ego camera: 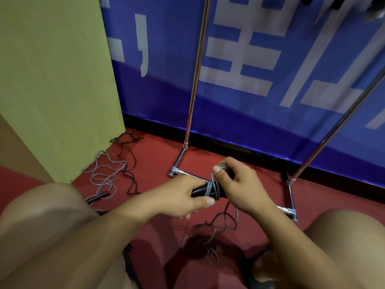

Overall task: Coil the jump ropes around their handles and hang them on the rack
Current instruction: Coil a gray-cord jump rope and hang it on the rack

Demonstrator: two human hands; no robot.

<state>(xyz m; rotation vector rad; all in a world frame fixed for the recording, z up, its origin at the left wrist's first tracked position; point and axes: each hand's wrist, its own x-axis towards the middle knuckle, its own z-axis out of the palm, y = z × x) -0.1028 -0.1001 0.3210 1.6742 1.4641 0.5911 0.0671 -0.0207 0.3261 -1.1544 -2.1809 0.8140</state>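
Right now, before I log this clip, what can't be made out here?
- Rack top bar: head view, cut off by the upper edge.
- Black handles: count and ends hidden by left hand and right hand.
- Dark objects, top right: blurred, cropped.

One cam only, head-worn, wide-angle, so no 2nd view to share w/. Looks fwd and steeply down from above a crouched or seated person: both bare knees fill the lower corners, forearms run up from bottom edge to frame centre. Left hand (pixel 179 197) and right hand (pixel 239 184) sit close to lens, mid-frame. Beyond them, red floor (pixel 154 163), then chrome rack (pixel 193 80) legs and blue banner (pixel 250 59) facing cam across top. Green panel (pixel 58 80) closes left side. Edges bend w/ lens distortion; rack top cropped out.
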